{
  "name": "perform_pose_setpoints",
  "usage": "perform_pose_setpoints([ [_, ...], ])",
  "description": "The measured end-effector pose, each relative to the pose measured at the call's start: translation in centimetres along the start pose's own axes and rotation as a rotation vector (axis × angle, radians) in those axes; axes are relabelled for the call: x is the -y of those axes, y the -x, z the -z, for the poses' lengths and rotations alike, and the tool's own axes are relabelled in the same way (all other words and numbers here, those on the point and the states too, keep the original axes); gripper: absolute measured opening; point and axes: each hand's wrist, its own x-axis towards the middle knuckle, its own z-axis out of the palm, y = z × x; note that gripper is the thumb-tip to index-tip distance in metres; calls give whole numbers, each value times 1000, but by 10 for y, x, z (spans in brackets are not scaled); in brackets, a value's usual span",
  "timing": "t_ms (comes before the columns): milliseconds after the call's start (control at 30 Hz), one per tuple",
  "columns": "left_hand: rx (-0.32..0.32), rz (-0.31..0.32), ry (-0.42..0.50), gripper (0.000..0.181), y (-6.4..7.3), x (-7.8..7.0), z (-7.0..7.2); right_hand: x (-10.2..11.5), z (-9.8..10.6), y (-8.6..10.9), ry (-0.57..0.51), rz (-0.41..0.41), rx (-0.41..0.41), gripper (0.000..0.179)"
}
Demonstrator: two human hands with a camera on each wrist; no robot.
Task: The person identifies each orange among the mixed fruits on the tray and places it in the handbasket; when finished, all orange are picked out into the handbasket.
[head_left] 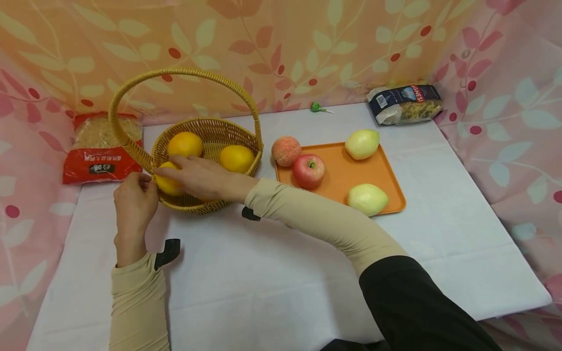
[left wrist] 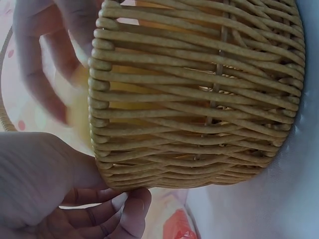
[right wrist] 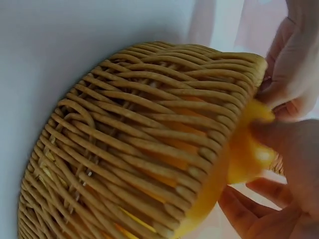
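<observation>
A wicker basket [head_left: 197, 208] with a tall arched handle stands at the left of the table. My left hand [head_left: 136, 204] pinches its left rim near the foot of the handle; the left wrist view shows the thumb and fingers at the rim. Over the basket, my right hand [head_left: 204, 178] holds a yellow lemon [head_left: 168, 181] just inside the left rim. The right wrist view shows thumb and fingers around that lemon [right wrist: 249, 149], slightly blurred. Also in the basket are an orange [head_left: 185, 144] and another yellow lemon [head_left: 237, 158]. The right hand hides part of the basket's inside.
Right of the basket, an orange tray [head_left: 335, 180] bears a red apple [head_left: 309, 171] and two pale green fruits [head_left: 362, 144]. A peach [head_left: 286, 151] sits at its left corner. A red noodle bag [head_left: 103, 151], a pasta bag [head_left: 406, 105] and a green lollipop [head_left: 316, 107] lie farther back.
</observation>
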Motion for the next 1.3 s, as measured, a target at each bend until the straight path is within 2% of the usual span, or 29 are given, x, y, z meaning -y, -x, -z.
perform_pose_setpoints([
  [200,-15,-16,4,35,1,-2,0,-3,-3,-1,42,-60,133,51],
  [300,-16,-14,5,34,1,-2,1,-4,-1,-2,35,-75,172,56],
  [567,-3,10,2,35,0,-1,2,-5,-1,-2,26,-59,162,55],
  [900,25,36,-2,37,0,0,3,-8,0,6,12,5,92,52],
  [1100,0,20,-10,36,0,0,1,-14,3,30,-17,25,74,54],
  [1300,0,-5,-28,35,-1,-4,2,-27,10,82,-3,24,13,56],
])
